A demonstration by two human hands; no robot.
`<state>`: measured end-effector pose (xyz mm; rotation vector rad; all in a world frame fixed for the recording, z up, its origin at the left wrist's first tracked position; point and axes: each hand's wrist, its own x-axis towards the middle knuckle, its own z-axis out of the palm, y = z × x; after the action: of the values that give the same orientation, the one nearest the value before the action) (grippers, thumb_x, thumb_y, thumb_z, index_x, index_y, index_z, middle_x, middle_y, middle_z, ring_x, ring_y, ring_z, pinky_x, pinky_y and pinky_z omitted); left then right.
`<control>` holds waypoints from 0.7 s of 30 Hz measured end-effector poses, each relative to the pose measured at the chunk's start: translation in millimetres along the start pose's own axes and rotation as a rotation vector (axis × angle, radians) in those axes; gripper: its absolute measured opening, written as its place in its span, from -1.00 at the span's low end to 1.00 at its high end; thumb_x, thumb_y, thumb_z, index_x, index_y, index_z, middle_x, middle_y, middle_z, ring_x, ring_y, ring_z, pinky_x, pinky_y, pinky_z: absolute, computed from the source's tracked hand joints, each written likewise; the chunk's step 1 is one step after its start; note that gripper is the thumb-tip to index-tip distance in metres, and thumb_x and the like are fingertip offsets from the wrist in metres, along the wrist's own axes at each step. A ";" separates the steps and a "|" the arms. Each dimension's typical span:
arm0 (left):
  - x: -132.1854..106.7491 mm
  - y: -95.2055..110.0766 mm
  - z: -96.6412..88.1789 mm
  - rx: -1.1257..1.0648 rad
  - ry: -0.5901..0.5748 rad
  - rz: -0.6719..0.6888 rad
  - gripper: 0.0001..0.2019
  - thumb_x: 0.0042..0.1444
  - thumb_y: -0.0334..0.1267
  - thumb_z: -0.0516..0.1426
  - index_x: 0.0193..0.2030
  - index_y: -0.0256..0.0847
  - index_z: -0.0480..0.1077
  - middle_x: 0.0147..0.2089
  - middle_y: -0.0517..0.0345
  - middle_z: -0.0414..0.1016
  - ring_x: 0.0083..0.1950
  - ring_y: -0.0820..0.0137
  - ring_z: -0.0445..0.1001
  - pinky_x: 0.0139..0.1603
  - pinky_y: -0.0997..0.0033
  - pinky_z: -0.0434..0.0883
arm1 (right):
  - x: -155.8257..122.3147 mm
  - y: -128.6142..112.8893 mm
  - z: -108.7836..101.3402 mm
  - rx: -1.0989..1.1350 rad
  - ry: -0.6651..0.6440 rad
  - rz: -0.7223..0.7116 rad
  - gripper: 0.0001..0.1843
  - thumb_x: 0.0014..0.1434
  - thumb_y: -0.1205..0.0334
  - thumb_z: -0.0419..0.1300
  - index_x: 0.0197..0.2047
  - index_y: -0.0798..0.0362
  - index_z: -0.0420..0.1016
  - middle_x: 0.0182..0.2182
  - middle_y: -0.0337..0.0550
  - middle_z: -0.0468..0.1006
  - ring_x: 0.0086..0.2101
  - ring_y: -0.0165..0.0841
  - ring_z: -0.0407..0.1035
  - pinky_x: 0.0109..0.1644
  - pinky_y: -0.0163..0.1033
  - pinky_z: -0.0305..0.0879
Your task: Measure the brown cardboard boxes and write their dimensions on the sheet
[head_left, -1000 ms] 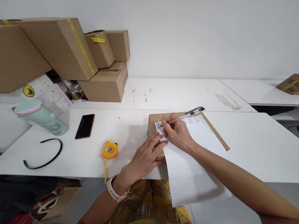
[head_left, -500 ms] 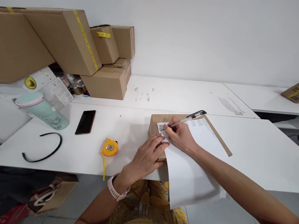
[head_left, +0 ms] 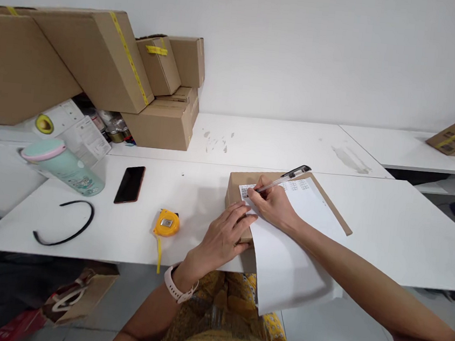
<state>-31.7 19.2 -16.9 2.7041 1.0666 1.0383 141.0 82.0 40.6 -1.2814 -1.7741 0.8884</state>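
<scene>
A white surface (head_left: 392,231) carries the items here. Over its front edge droops a printed sheet of paper (head_left: 283,258), its upper part lying on a cardboard box (head_left: 238,180), which probably serves as firm, raised backing. The right forearm (head_left: 340,261) slants in from the lower right across the sheet, bringing the right hand (head_left: 275,202) over the sheet's upper-left corner, wrist low. The left forearm rises from below; the left hand (head_left: 225,232) lies palm down with fingers extended over the sheet's left edge and the box, clasping nothing visible, seemingly to steady the paper. Slimmest of all, a clear-barrelled gel pen (head_left: 281,179) is pinched in the right fingers, its black end tilted up and rightward; whether its tip touches the print cannot be told.
</scene>
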 end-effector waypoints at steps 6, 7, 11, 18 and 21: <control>-0.1 0.1 -0.1 0.003 0.005 0.001 -0.47 0.20 -0.27 0.27 0.26 -0.19 0.22 0.22 -0.11 0.36 0.38 0.04 0.31 0.33 -0.05 0.43 | 0.3 -1.8 0.0 -0.014 -0.010 -0.001 -0.74 0.17 0.11 0.15 -0.45 -0.04 0.15 -0.65 -0.40 0.18 -0.59 -0.45 0.08 -0.49 -0.26 -0.01; -0.1 0.1 0.1 0.003 0.007 0.000 -0.47 0.19 -0.28 0.27 0.26 -0.19 0.22 0.22 -0.11 0.36 0.38 0.04 0.31 0.34 -0.04 0.42 | 0.2 -2.0 0.0 -0.016 -0.011 -0.003 -0.74 0.17 0.11 0.15 -0.45 -0.04 0.15 -0.65 -0.40 0.18 -0.59 -0.45 0.08 -0.50 -0.26 -0.01; -0.4 -0.2 0.8 0.000 0.005 0.002 -0.45 0.15 -0.31 0.29 0.25 -0.22 0.22 0.21 -0.13 0.36 0.39 0.03 0.29 0.35 -0.04 0.41 | 0.1 -2.2 0.3 -0.019 -0.010 -0.020 -0.75 0.16 0.12 0.14 -0.45 -0.04 0.14 -0.65 -0.40 0.19 -0.58 -0.46 0.07 -0.49 -0.27 -0.01; -0.6 -0.2 0.7 0.000 0.005 -0.001 -0.45 0.16 -0.29 0.29 0.25 -0.20 0.22 0.22 -0.13 0.36 0.38 0.03 0.31 0.34 -0.05 0.42 | 0.4 -2.7 0.1 -0.004 -0.013 -0.027 -0.77 0.13 0.15 0.14 -0.45 -0.04 0.14 -0.66 -0.43 0.14 -0.59 -0.47 0.03 -0.50 -0.27 -0.05; -0.5 -0.1 0.5 0.006 0.007 0.006 -0.44 0.13 -0.30 0.31 0.24 -0.23 0.24 0.21 -0.15 0.37 0.38 0.02 0.31 0.35 -0.03 0.41 | 0.5 -1.2 0.0 -0.014 -0.008 -0.020 -0.77 0.14 0.16 0.14 -0.45 -0.04 0.14 -0.66 -0.42 0.14 -0.59 -0.48 0.04 -0.50 -0.27 -0.05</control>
<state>-31.7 19.1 -17.6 2.7119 1.0646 1.0485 140.4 82.2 41.7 -1.2682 -1.7997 0.8728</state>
